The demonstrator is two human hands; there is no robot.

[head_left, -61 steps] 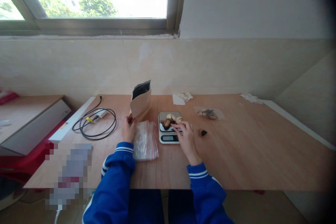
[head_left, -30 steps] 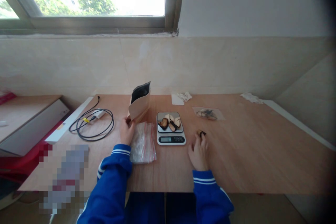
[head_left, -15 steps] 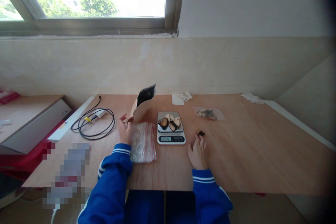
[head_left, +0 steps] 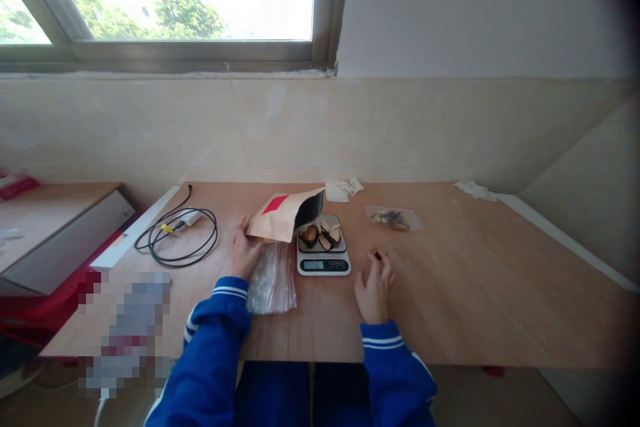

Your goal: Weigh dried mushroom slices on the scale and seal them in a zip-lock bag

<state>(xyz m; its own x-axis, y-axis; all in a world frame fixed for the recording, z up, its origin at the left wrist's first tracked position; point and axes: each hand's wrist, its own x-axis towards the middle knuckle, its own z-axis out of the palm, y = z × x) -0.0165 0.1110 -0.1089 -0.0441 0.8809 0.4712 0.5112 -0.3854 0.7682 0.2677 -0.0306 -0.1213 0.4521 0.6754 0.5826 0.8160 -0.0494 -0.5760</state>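
My left hand (head_left: 244, 250) is closed on the bottom end of a brown kraft paper bag (head_left: 273, 220) with a red patch. The bag lies tilted, its dark open mouth facing right above the left edge of a white kitchen scale (head_left: 324, 265). Several dried slices (head_left: 327, 235), pale with dark rims, rest on the scale's plate. To the right of the scale, my right hand (head_left: 374, 287) pinches a small dark dried piece (head_left: 378, 256) at its fingertips, just above the table. Clear zip bags (head_left: 273, 283) with red seams lie below the paper bag.
A filled clear bag (head_left: 393, 218) of dried slices lies behind my right hand. Crumpled white tissue (head_left: 350, 187) sits at the back, more tissue (head_left: 475, 190) at the back right. A coiled black cable (head_left: 175, 263) and a blurred-out object (head_left: 133, 327) are on the left.
My left hand has tipped the paper bag over to the right, so its mouth now hangs by the scale's plate. My right hand has barely moved and keeps the dark piece.
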